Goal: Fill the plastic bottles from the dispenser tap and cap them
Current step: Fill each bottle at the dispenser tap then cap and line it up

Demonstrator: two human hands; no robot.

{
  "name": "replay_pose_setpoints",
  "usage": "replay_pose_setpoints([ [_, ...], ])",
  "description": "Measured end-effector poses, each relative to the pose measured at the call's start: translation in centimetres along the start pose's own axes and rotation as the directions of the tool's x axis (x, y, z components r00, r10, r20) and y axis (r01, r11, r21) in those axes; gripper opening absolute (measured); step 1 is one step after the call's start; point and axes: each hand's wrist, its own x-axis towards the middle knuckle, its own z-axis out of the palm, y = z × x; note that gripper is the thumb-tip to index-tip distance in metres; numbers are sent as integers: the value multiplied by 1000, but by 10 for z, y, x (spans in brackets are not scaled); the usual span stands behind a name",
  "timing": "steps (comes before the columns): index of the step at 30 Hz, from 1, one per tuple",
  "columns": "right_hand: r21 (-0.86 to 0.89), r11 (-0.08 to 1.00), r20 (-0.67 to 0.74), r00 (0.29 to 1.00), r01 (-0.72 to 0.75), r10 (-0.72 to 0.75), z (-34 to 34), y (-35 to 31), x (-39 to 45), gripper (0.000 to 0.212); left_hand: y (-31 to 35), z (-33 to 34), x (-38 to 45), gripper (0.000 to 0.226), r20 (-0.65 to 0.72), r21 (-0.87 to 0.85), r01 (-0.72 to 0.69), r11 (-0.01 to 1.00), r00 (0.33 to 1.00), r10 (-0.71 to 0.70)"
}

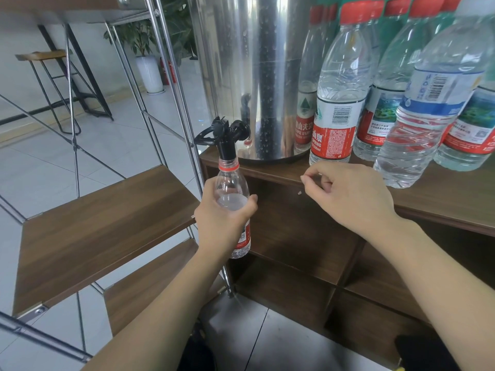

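An uncapped clear plastic bottle (231, 183) with a red neck ring and red label stands upright under the black tap (225, 135) of the steel dispenser (257, 62). Its mouth sits right at the spout, and water fills it to about the shoulder. My left hand (222, 226) grips the bottle around its middle. Over the front edge of the wooden counter (442, 202), my right hand (348, 194) hovers with its fingers curled under. Its palm is hidden, so I cannot see whether it holds anything. No loose cap is in sight.
Several capped bottles, such as a red-capped one (337, 103) and a blue-labelled one (428, 108), crowd the counter right of the dispenser. A metal-framed rack with wooden shelves (107, 223) stands close on the left. Open cabinet compartments (294, 236) lie below the counter.
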Motion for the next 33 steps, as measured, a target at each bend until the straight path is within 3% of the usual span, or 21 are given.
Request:
replay_pose_setpoints([
  [33, 4, 1000, -13, 1000, 5, -4, 0, 0, 0, 20, 5, 0, -3, 64, -1, 2, 12, 1000, 1000, -12],
])
